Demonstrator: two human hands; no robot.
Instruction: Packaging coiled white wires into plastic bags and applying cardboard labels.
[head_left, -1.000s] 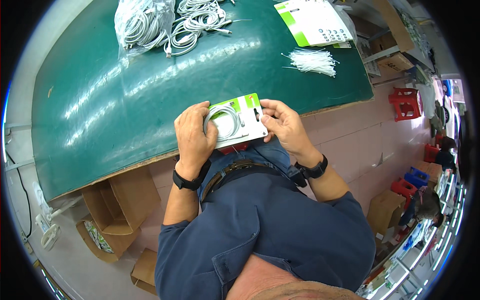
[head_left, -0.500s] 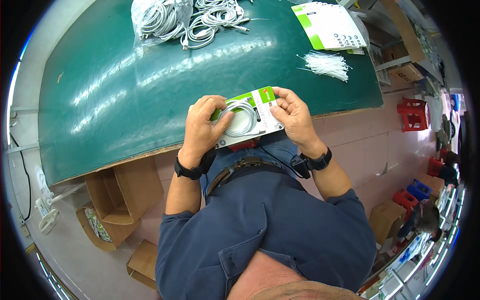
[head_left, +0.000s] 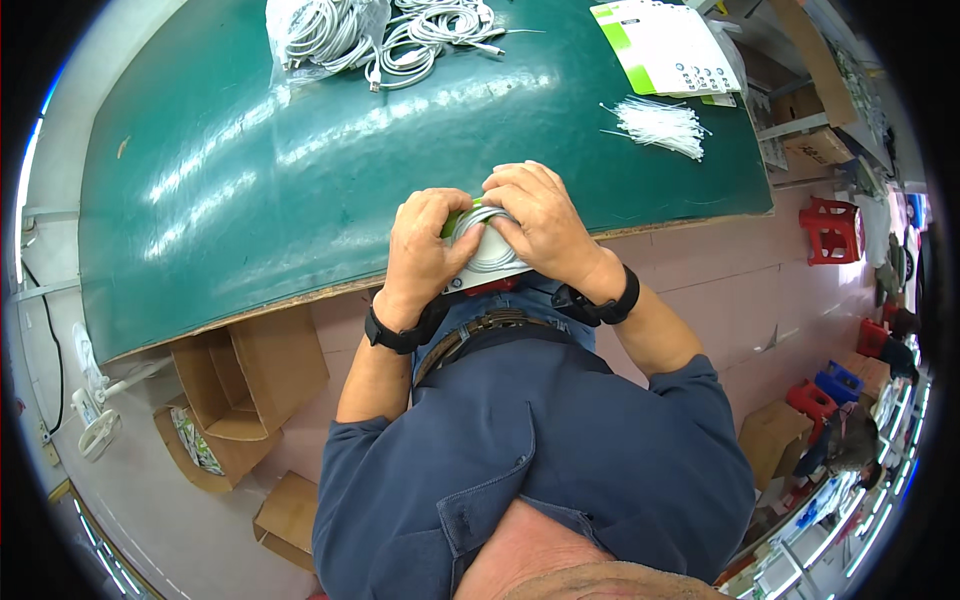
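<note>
A coiled light grey cable (head_left: 484, 214) lies against a white and green packaging card (head_left: 465, 282), held up at the table's near edge. With thumb and fingers, my left hand (head_left: 425, 240) grips the left side of the card and coil. On the other side, my right hand (head_left: 545, 220) is closed over the coil's upper right part, its thumb pressing from below. That hand and its fingers hide the card's right half. What the right fingertips pinch besides the coil does not show.
On the green table (head_left: 230, 230) lie a plastic bag of cables (head_left: 325, 35), loose grey cables (head_left: 430, 40), stacked cards (head_left: 670, 50) and white cable ties (head_left: 660, 127). Cardboard boxes (head_left: 245, 375) stand at lower left. A red stool (head_left: 830, 230) is on the right.
My right hand has moved left from the card's right edge onto the cable coil, covering the card's right part. My left hand keeps its grip, shifted slightly right.
</note>
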